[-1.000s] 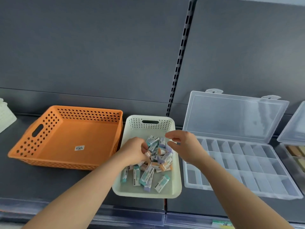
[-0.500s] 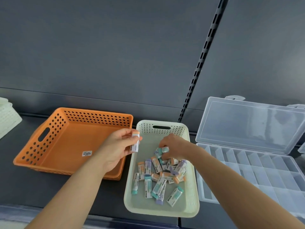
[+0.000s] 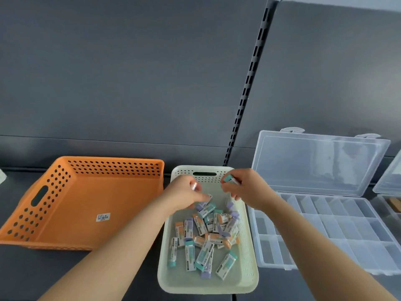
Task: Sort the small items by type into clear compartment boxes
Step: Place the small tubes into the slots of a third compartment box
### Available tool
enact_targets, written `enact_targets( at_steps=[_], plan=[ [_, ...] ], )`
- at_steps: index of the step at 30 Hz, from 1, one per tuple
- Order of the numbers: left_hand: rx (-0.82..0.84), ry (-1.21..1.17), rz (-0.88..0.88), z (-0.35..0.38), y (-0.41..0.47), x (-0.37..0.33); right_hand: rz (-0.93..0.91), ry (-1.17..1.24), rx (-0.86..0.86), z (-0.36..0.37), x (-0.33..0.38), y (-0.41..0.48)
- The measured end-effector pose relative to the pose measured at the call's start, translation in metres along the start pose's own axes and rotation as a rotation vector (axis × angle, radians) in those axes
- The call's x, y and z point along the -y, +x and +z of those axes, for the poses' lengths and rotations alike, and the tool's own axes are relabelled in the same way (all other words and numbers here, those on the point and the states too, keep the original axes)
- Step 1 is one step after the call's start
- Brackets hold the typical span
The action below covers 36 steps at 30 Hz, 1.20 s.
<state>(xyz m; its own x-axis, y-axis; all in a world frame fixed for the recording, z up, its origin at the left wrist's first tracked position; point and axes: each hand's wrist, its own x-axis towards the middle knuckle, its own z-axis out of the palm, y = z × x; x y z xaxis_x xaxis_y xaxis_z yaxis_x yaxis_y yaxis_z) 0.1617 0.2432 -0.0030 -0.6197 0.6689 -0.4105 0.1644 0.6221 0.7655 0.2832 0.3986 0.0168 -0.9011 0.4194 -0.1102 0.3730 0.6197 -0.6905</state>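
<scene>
A cream basket (image 3: pixel 249 253) in the middle holds several small erasers (image 3: pixel 204 237) with teal, purple and orange ends. My left hand (image 3: pixel 184 194) hovers over the basket's far left part, its fingers curled round one eraser and reaching down into the pile. My right hand (image 3: pixel 245 187) is raised over the basket's far right corner and pinches a teal-ended eraser (image 3: pixel 230 179). An open clear compartment box (image 3: pixel 321 227) lies to the right, lid leaning back.
An orange perforated basket (image 3: pixel 71 203) with only a label sticker in it sits to the left. A second clear box (image 3: pixel 388 203) shows at the right edge. The grey shelf back panel rises behind everything.
My left hand came back from beside the orange basket to the eraser pile. My right hand lifted out of the pile with a teal-ended eraser.
</scene>
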Motion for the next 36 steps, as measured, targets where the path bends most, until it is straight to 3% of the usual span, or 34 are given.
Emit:
enact_targets(
  at_steps=[3,12,17,21,29,36],
  plan=[
    [0.046,0.289,-0.045,0.023,0.016,0.000,0.049,0.009,-0.023,-0.002,-0.007,-0.011],
    [0.109,0.486,-0.004,0.033,0.020,0.004,0.096,0.097,-0.058,-0.001,-0.016,-0.026],
    [0.049,0.211,0.172,0.005,-0.012,-0.006,0.108,0.234,-0.098,-0.005,-0.008,-0.038],
    [0.197,-0.090,0.299,0.006,-0.045,-0.021,0.133,0.562,-0.086,-0.005,-0.002,-0.058],
    [0.288,-0.337,0.265,0.053,-0.057,-0.045,0.148,0.803,-0.048,-0.023,-0.027,-0.093],
    [0.143,-0.460,0.234,0.114,-0.055,-0.061,0.205,0.744,-0.002,-0.056,-0.062,-0.099]
  ],
)
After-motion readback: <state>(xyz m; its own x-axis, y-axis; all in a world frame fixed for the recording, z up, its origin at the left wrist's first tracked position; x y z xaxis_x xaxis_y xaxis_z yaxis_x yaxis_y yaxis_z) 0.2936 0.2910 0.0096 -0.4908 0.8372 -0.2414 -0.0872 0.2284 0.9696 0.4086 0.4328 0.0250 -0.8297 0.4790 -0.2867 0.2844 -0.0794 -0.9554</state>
